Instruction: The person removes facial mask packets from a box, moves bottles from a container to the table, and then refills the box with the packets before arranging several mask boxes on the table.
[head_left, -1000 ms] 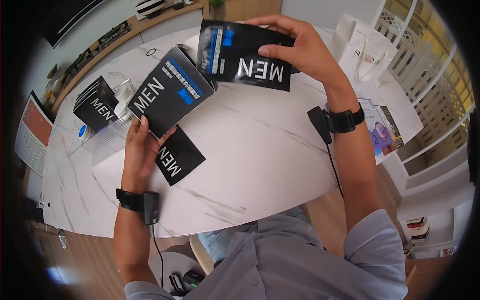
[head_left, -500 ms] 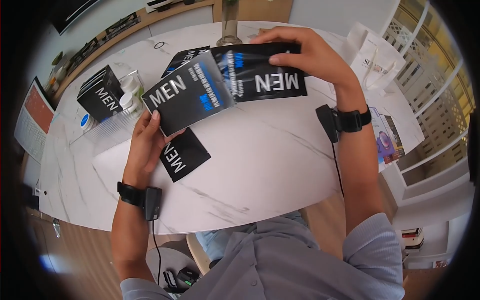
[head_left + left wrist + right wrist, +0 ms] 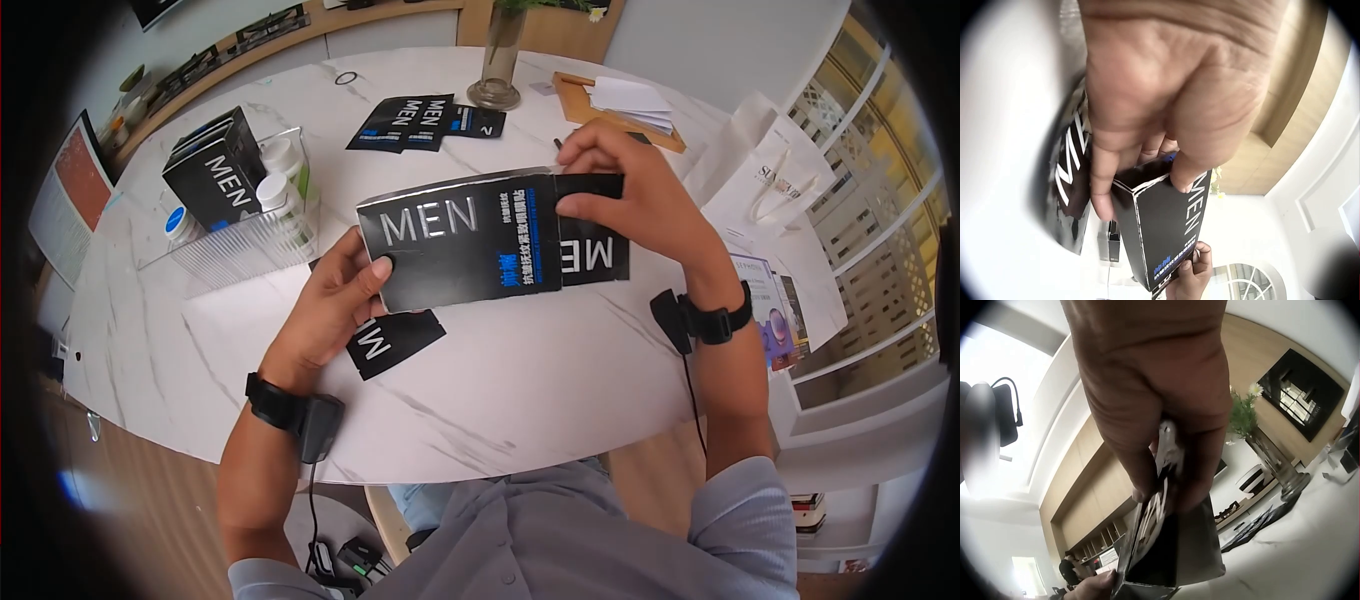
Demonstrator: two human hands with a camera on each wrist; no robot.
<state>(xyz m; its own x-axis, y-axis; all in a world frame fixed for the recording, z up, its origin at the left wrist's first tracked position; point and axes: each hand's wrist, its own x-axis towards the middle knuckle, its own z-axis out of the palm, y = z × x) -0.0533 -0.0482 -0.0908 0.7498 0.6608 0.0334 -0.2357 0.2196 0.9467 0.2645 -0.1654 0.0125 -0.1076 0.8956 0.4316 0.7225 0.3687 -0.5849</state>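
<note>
My left hand (image 3: pixel 335 300) grips the near-left end of a black box (image 3: pixel 465 250) printed MEN, thumb on its front face. In my right hand (image 3: pixel 640 195) I pinch a flat black sachet (image 3: pixel 603 262), also marked MEN. The sachet's left part is hidden inside the box's open right end, as the right wrist view shows with the sachet (image 3: pixel 1159 519) between the box walls. Beneath the box and left hand, another black sachet (image 3: pixel 400 342) lies on the table. Several more sachets (image 3: pixel 400 122) lie overlapping farther back.
On the left, a clear ribbed organizer (image 3: pixel 215 255) holds black boxes (image 3: pixel 215 175) and white bottles (image 3: pixel 283 205). A glass vase (image 3: pixel 497 60), a wooden tray (image 3: pixel 575 95) with papers and a white paper bag (image 3: pixel 765 165) stand at the back and right. Leaflets (image 3: pixel 775 310) lie at the right edge.
The box has turned from slanted to nearly level. The sachet in my right hand has come down and gone into the box's open end. The head view has shifted, revealing the back sachets and tray.
</note>
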